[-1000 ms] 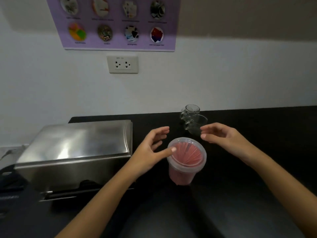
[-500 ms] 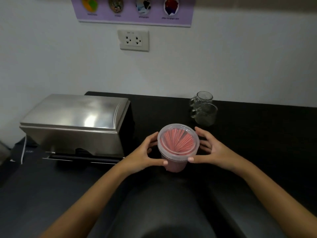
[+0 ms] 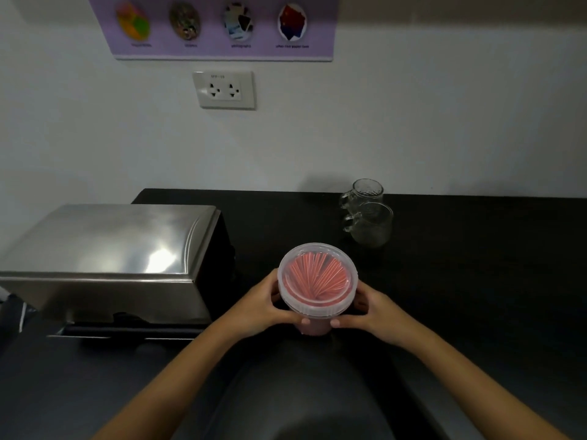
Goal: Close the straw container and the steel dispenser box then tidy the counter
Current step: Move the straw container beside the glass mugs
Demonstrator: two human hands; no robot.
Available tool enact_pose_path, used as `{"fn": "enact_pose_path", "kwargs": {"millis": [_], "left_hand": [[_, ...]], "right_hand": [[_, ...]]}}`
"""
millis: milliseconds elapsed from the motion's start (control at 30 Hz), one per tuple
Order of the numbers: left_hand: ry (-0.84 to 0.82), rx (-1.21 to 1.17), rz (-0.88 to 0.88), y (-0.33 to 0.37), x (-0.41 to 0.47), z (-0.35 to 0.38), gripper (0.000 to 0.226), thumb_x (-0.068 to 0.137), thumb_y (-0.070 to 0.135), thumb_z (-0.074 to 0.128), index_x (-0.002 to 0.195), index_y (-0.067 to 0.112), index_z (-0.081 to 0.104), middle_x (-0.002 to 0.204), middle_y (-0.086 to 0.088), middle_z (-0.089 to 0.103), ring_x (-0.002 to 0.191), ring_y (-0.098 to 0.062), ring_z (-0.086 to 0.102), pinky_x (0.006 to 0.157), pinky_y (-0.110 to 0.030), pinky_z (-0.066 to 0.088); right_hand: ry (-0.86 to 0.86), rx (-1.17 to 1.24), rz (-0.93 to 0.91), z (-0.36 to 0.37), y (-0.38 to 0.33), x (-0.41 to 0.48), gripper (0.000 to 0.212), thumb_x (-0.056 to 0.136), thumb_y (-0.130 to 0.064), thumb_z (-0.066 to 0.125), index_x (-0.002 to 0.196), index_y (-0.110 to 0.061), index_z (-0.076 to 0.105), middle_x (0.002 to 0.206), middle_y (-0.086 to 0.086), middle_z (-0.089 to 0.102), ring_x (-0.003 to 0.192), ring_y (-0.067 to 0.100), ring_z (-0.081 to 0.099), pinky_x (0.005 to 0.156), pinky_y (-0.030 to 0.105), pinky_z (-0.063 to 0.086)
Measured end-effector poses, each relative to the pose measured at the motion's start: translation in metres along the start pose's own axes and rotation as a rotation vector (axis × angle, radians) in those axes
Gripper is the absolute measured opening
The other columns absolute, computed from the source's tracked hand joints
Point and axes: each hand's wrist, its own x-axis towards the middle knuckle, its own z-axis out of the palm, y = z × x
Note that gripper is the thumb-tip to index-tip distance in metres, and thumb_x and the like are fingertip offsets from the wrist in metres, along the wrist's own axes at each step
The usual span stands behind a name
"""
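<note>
A clear plastic straw container (image 3: pixel 317 281), full of red straws and with its clear lid on top, stands near the front of the black counter (image 3: pixel 476 265). My left hand (image 3: pixel 263 303) wraps its left side and my right hand (image 3: pixel 371 309) its right side, thumbs meeting at the front under the lid rim. The steel dispenser box (image 3: pixel 117 258) sits to the left with its lid down; a dark slot shows along its lower front.
Two glass mugs (image 3: pixel 368 217) stand one behind the other just behind and right of the container. A wall socket (image 3: pixel 224 89) and a purple poster (image 3: pixel 222 27) are on the white wall behind the counter.
Both hands went from hovering open above the container to clasping its sides. The camera view has tilted down and moved closer.
</note>
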Motion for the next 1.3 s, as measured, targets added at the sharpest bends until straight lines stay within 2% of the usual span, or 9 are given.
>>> {"fn": "enact_pose_path", "kwargs": {"millis": [67,167,333,500,667,800,900,1100,1300], "left_hand": [[0.035,-0.002,0.000,-0.001,0.005,-0.001,0.081,0.061,0.015,0.084,0.120,0.046,0.037,0.127,0.012,0.053,0.119,0.001,0.049,0.094,-0.012,0.042],[0.085,-0.013,0.005,-0.004,0.014,-0.002,0.076,0.060,0.015,0.083,0.114,0.047,0.041,0.123,0.013,0.054,0.116,0.002,0.050,0.088,-0.009,0.044],[0.157,-0.063,-0.008,-0.003,0.031,-0.001,0.075,0.058,0.018,0.084,0.117,0.040,0.043,0.126,0.011,0.053,0.120,-0.008,0.048,0.101,-0.032,0.043],[0.237,-0.029,-0.023,-0.004,0.049,-0.002,0.082,0.059,0.022,0.084,0.130,0.023,0.043,0.126,0.007,0.054,0.117,-0.007,0.050,0.103,-0.036,0.042],[0.294,0.030,-0.040,-0.003,0.065,-0.005,0.086,0.058,0.025,0.084,0.132,0.016,0.041,0.132,-0.004,0.051,0.120,-0.017,0.050,0.104,-0.038,0.042],[0.349,0.037,-0.042,-0.001,0.079,-0.006,0.081,0.061,0.025,0.083,0.130,0.019,0.042,0.132,-0.002,0.050,0.120,-0.019,0.049,0.096,-0.029,0.042],[0.382,0.056,-0.053,0.004,0.089,-0.007,0.080,0.064,0.026,0.081,0.132,0.021,0.039,0.134,-0.002,0.049,0.121,-0.020,0.047,0.093,-0.028,0.042],[0.417,0.030,-0.070,0.012,0.107,-0.009,0.076,0.066,0.024,0.080,0.130,0.021,0.040,0.133,-0.002,0.050,0.121,-0.022,0.048,0.085,-0.025,0.042],[0.447,-0.025,-0.114,0.013,0.127,-0.009,0.077,0.064,0.023,0.081,0.130,0.023,0.041,0.126,0.003,0.051,0.119,-0.022,0.049,0.096,-0.039,0.046]], "right_hand": [[0.012,0.000,0.012,-0.002,0.002,0.007,0.066,0.066,-0.026,0.079,0.117,-0.045,0.041,0.130,-0.008,0.052,0.123,0.012,0.047,0.103,0.030,0.039],[0.046,-0.014,0.059,-0.007,0.007,0.017,0.071,0.067,-0.029,0.077,0.129,-0.029,0.042,0.134,-0.003,0.050,0.122,0.014,0.047,0.099,0.029,0.041],[0.144,-0.054,0.121,-0.026,0.017,0.030,0.071,0.072,-0.027,0.074,0.134,-0.021,0.040,0.135,0.005,0.048,0.122,0.018,0.048,0.102,0.034,0.041],[0.334,-0.305,0.160,-0.054,0.038,0.035,0.063,0.077,-0.032,0.069,0.132,-0.019,0.043,0.138,0.005,0.042,0.127,0.019,0.041,0.102,0.035,0.036],[0.461,-0.512,0.328,-0.085,0.066,0.041,0.075,0.079,-0.045,0.062,0.139,-0.012,0.032,0.152,0.009,0.021,0.139,0.026,0.021,0.112,0.046,0.026],[0.418,-0.567,0.358,-0.104,0.075,0.056,0.088,0.076,-0.058,0.058,0.142,-0.011,0.025,0.156,0.009,0.015,0.143,0.026,0.011,0.114,0.046,0.015],[0.363,-0.570,0.409,-0.114,0.073,0.069,0.098,0.072,-0.064,0.058,0.144,-0.012,0.018,0.157,0.006,0.008,0.144,0.025,0.005,0.114,0.045,0.013],[0.305,-0.633,0.455,-0.118,0.070,0.077,0.100,0.072,-0.067,0.055,0.146,-0.014,0.013,0.158,0.005,0.002,0.144,0.025,0.002,0.114,0.045,0.012],[0.302,-0.644,0.433,-0.117,0.069,0.073,0.098,0.074,-0.065,0.054,0.146,-0.014,0.013,0.157,0.006,0.003,0.144,0.026,0.003,0.114,0.044,0.014]]}}
